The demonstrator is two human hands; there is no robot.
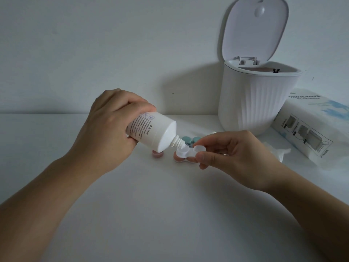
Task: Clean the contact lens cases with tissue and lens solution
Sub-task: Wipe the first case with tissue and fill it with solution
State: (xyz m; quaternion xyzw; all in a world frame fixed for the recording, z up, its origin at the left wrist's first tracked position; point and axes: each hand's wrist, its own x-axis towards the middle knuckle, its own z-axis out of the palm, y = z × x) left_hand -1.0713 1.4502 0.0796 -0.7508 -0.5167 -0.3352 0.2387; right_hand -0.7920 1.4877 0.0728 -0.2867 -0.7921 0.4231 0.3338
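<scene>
My left hand [111, 127] grips a white lens solution bottle [154, 130], tipped down to the right with its nozzle over the left well of a clear white contact lens case [188, 151]. My right hand [232, 154] pinches that case by its right well, just above the table. A pink cap [157, 153] lies under the bottle. Another case with a pink cap [177, 158] sits below the held one. A teal lens case [190, 140] lies behind, partly hidden. A loose tissue [279, 151] lies to the right of my right hand.
A white ribbed bin [255, 103] with its lid up stands at the back right. A tissue paper pack [311, 127] lies beside it at the right edge. The white table [170, 214] meets a white wall behind.
</scene>
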